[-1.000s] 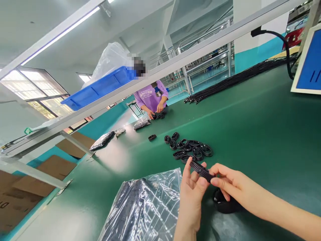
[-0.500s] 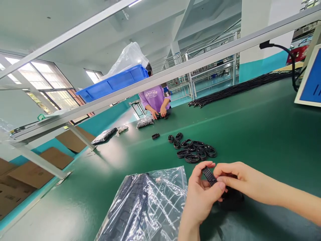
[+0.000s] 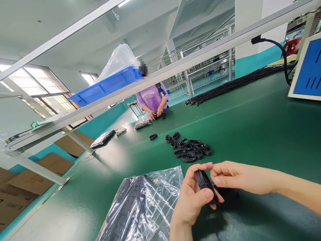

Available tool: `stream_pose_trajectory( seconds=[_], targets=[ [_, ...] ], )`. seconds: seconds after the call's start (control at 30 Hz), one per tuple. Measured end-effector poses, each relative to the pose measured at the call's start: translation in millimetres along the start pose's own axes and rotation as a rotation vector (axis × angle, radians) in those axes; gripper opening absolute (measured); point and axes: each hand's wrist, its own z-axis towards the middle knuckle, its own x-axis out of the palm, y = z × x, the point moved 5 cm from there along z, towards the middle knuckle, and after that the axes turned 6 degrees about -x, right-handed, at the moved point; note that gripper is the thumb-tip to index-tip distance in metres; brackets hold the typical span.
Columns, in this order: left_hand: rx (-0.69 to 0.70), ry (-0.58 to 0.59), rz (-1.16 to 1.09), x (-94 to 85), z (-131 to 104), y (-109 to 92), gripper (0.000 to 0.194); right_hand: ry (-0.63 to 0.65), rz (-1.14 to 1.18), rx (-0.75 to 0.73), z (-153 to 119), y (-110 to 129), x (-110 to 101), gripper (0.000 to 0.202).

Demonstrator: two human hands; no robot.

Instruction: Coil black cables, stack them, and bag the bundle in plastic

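Observation:
My left hand [image 3: 188,197] is closed around a coiled black cable [image 3: 203,180], with the thumb across its near side and the fingers behind it. At the coil's right edge, my right hand [image 3: 233,176] has thumb and forefinger pinched together. What sits in that pinch, if anything, is too small to make out. Below the right hand lies something dark [image 3: 227,196], partly hidden and unclear. Several finished-looking black cable coils [image 3: 189,157] rest on the green table just beyond my hands. Left of my left hand lies a clear plastic bag [image 3: 142,204] with dark coils inside.
Across the green table [image 3: 250,127], a co-worker in a purple top [image 3: 151,97] handles black items. Long straight cables [image 3: 238,83] lie at the back right, near a blue-fronted box [image 3: 307,72]. A blue bin [image 3: 105,85] sits on the overhead shelf. Filled bags [image 3: 102,138] lie far left.
The coil has turned in my left hand and shows more of its bundled side. My right thumb has drawn back from over it to its right edge. The view has shifted slightly.

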Motion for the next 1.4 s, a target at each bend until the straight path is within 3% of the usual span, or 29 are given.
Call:
stream_pose_trajectory(
  seconds=[0.17, 0.37, 0.43, 0.57, 0.63, 0.73, 0.8, 0.87, 0.97, 1.07, 1.13, 1.2, 1.4],
  targets=[
    [0.044, 0.084, -0.108, 2.9, -2, -1, 0.051, 0.011, -0.078, -0.072, 4, -3, 0, 0.034],
    [0.011, 0.086, -0.046, -0.6, -5, -5, 0.062, -0.144, -0.638, 0.033, 0, -9, -21, 0.023],
    [-0.009, 0.097, -0.041, -0.6, -5, -6, 0.07, -0.1, -0.556, 0.042, 1, -5, -18, 0.02],
    [-0.043, 0.134, -0.051, 1.3, -6, -5, 0.069, 0.041, -0.06, 0.036, 2, -4, -7, 0.025],
    [-0.025, 0.136, -0.057, 0.6, -6, -6, 0.065, -0.041, 0.07, 0.122, 2, -14, -13, 0.035],
    [0.02, 0.078, -0.075, -4.1, -4, -7, 0.067, -0.319, 0.036, 0.261, -1, -33, -32, 0.047],
    [0.037, -0.014, -0.071, -8.8, 0, -8, 0.069, -0.467, -0.027, 0.243, -1, -36, -41, 0.047],
    [0.047, -0.158, -0.009, -14.0, 5, -8, 0.072, -0.517, -0.067, 0.138, 4, -30, -42, 0.044],
    [0.08, -0.434, 0.231, -21.3, 10, -8, 0.08, -0.439, -0.145, 0.028, 16, -20, -38, 0.039],
    [0.099, -0.602, 0.416, -24.8, 12, -7, 0.086, -0.288, -0.229, 0.101, 27, -19, -43, 0.027],
    [0.108, -0.607, 0.393, -26.1, 14, -6, 0.083, -0.18, -0.216, 0.135, 33, -20, -52, 0.023],
    [0.094, -0.549, 0.263, -26.9, 16, -5, 0.066, -0.101, -0.17, 0.114, 39, -19, -61, 0.022],
    [-0.11, -0.384, -0.145, -26.7, 18, 5, 0.046, 0.02, -0.054, 0.067, 48, -24, -70, 0.021]
  ],
)
